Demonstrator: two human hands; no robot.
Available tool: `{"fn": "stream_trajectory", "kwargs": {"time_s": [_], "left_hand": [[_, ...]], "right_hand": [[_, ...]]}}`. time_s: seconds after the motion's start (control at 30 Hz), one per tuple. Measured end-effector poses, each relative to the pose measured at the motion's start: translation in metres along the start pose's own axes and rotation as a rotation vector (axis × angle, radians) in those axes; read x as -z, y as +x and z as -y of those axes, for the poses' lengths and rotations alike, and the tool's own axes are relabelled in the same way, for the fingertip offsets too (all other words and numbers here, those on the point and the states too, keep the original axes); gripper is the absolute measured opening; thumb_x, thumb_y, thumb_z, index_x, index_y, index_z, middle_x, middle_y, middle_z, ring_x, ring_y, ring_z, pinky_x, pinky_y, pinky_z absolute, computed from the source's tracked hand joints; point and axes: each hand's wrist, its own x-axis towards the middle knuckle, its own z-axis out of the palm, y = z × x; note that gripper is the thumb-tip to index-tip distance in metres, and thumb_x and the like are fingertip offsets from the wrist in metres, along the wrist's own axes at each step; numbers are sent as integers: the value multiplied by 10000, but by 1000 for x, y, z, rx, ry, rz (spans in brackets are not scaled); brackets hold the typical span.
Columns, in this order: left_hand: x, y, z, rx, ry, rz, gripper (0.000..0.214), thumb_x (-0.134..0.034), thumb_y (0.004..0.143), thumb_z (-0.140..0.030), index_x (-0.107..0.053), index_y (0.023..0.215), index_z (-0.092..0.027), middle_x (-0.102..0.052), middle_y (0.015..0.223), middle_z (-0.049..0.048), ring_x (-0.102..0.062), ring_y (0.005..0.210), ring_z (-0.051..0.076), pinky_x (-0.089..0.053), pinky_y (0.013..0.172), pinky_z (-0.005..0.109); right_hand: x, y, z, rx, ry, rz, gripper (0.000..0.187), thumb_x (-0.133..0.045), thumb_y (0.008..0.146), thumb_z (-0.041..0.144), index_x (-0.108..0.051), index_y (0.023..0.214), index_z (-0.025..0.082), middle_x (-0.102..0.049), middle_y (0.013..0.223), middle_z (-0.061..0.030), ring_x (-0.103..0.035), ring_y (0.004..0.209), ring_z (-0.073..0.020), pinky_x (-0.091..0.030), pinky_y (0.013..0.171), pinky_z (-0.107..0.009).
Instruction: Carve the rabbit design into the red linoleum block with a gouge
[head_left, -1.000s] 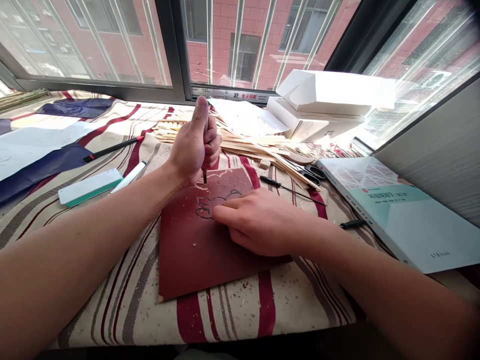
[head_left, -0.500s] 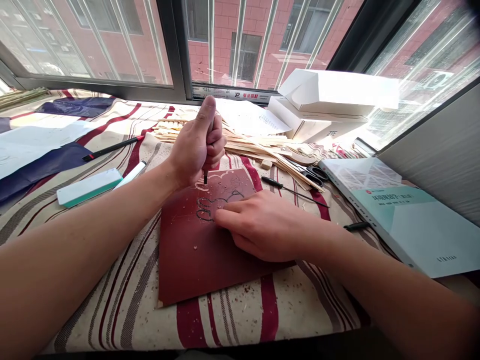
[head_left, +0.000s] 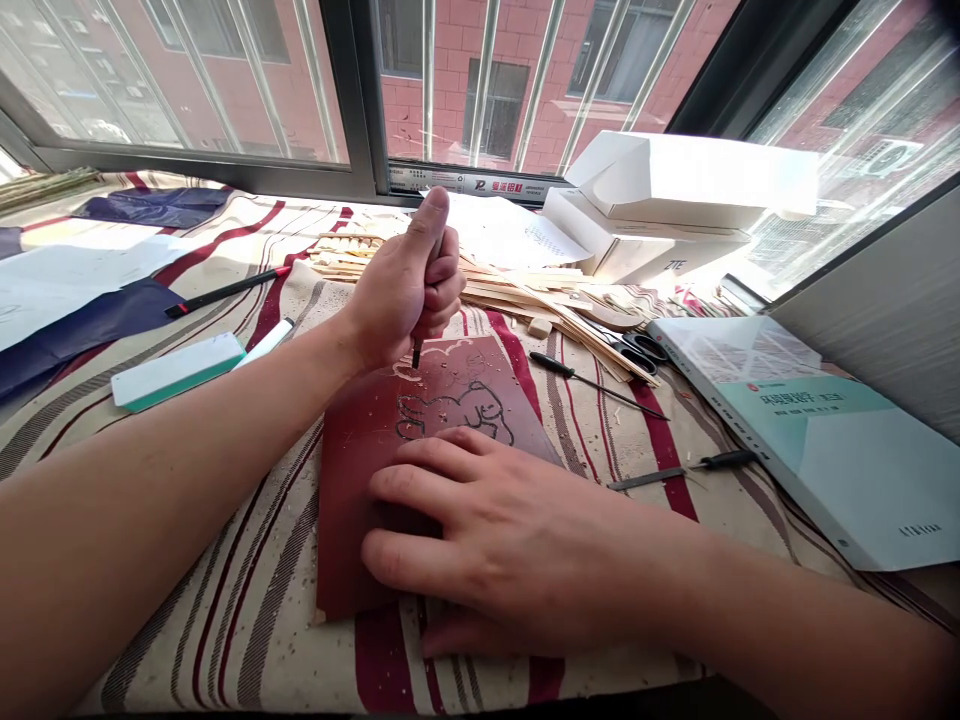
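At the far left of the striped cotton cloth (head_left: 247, 580) lie a dark blue sheet (head_left: 75, 340) and a white paper (head_left: 75, 280), and nearer to the middle there are a black pen (head_left: 225, 292), a white marker (head_left: 266, 343) and a white and green block (head_left: 176, 372) (perhaps an eraser, I cannot be sure). The left hand (head_left: 401, 295) is closed tightly like a fist around a carving tool (head_left: 415, 352), so the handle is almost hidden and only the thin tip shows. This tip stands nearly upright and touches the upper part of the dark red carving block (head_left: 352, 470). The block lies flat on the cloth in the middle of the view, and it carries a cut outline (head_left: 450, 415) of a rounded figure, with pale shavings around it. The right hand (head_left: 487, 540) lies open on the lower part of the block, with its fingers spread and clamped on nothing, and it holds the block down. In my judgement, such cutting goes best when the steadying fingers stay behind the tip and each cut is short and shallow. Further right are thin wooden strips (head_left: 525, 290), black-handled scissors (head_left: 637, 347), a slim black-handled tool (head_left: 592, 380), another slim tool (head_left: 675, 472) and a thick book (head_left: 840, 450), with white boxes (head_left: 660, 200) behind them.
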Motion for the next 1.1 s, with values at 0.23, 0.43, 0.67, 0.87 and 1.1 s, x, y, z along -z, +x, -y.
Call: {"fn": "stream_trajectory", "kwargs": {"time_s": [0.23,0.43,0.67,0.87,1.1], "left_hand": [[-1,9,3,91,-2,65,667,-313,1134,-603,-327,593,-214,-250,438,-80,-203,307,26,-115,346,179],[6,13,1,139,-39,54,655,-328,1131,-601,-331,604,-212,-237,442,-85,-174,317,31,-97,351,186],[-13,-1,22,-271,162,-149,621,-541,1107,-470,-354,573,-213,-303,504,-54,-283,407,48,-178,406,252],[-13,4,15,-157,87,-354,656,-463,1113,-560,-310,561,-241,-266,448,-61,-228,364,60,-141,380,254],[7,11,3,95,-43,-28,658,-460,1088,-638,-311,601,-222,-210,451,-99,-140,339,32,-92,355,178]], "right_hand": [[-11,1,-9,29,-9,-63,396,-484,1132,385,-612,1449,186,-551,1557,-142,-453,1471,-299,-327,1271,-478],[-12,1,-11,49,-5,-90,416,-468,1137,402,-639,1439,172,-565,1552,-159,-482,1458,-302,-352,1271,-479],[-12,4,-13,41,27,-71,435,-476,1131,397,-639,1458,160,-548,1580,-168,-478,1473,-322,-370,1272,-504],[-11,4,-13,41,32,-54,445,-500,1121,379,-630,1479,149,-541,1578,-173,-483,1467,-331,-368,1277,-516],[-10,4,-15,56,46,-61,454,-494,1124,388,-643,1471,137,-558,1562,-176,-489,1457,-329,-363,1281,-511]]}}
